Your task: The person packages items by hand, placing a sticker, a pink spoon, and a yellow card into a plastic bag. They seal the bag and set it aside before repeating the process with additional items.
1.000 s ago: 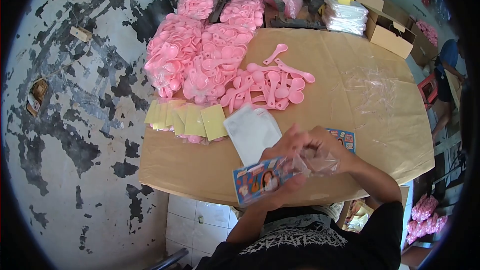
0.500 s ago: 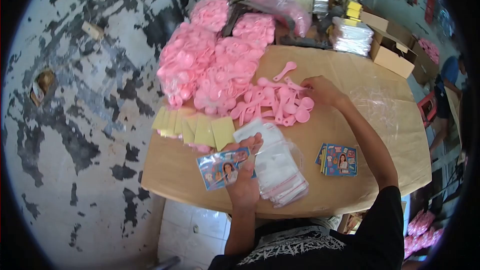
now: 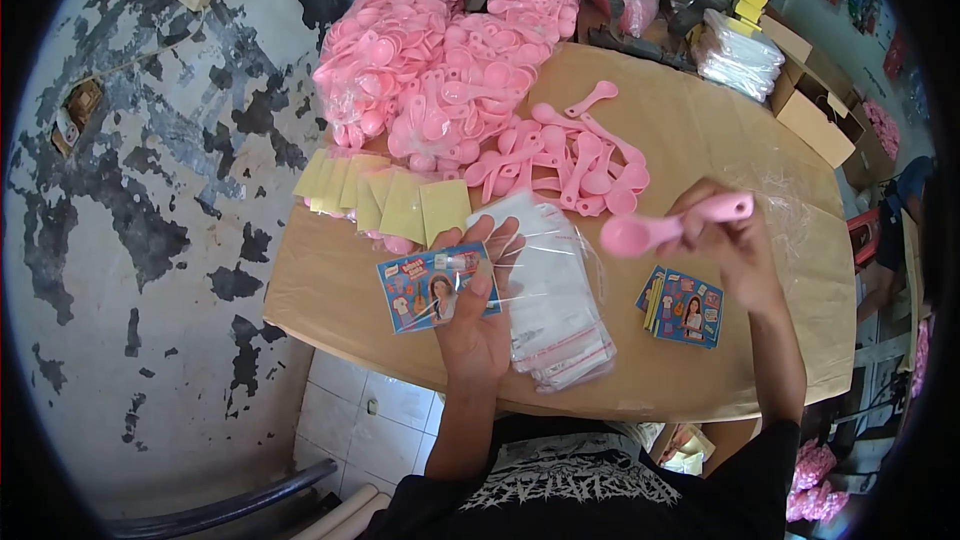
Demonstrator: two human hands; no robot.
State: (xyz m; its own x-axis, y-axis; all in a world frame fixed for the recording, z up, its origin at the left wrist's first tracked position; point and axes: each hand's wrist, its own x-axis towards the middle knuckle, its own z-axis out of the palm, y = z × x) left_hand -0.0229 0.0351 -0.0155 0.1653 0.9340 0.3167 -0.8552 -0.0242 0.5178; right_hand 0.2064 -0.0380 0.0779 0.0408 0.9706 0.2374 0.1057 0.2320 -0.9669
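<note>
My left hand (image 3: 475,315) grips a blue printed card (image 3: 415,288) with its thumb across the front; clear film, apparently a plastic bag, stretches to the right of it. Between the fingers of my right hand (image 3: 735,245) is a pink measuring spoon (image 3: 650,232), raised above the table with its bowl to the left. Loose pink spoons (image 3: 575,165) lie in a pile just beyond. Under and beside my left hand rests a stack of clear plastic bags (image 3: 560,290). A small stack of blue cards (image 3: 690,310) sits below my right hand.
Large clear bags full of pink spoons (image 3: 430,70) crowd the back left of the paper-covered table (image 3: 700,120). Yellow cards in film (image 3: 400,208) lie at the left. Open cardboard boxes (image 3: 815,125) and a stack of packets (image 3: 738,55) stand at the back right. Another person (image 3: 895,220) is at the far right.
My right hand has left the spoon pile and come nearer with one pink spoon in it. My left hand still holds the card, and the film beside it is now spread rightward.
</note>
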